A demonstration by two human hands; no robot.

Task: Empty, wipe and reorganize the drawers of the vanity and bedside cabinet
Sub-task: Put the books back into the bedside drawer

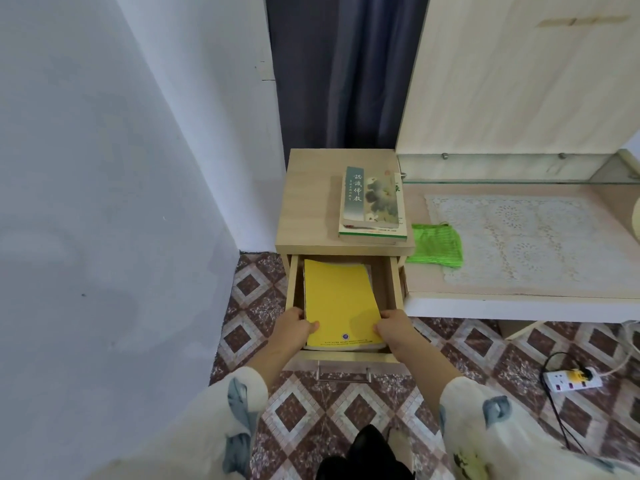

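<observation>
Yellow book in open drawer, near corners pinched by L grip & R grip.

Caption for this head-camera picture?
Left hand and right hand grip a yellow book in the open bedside drawer.

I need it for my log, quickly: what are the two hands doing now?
Left hand: closed, gripping the yellow book at its left edge.
Right hand: closed, gripping the same book at its right edge.
</observation>
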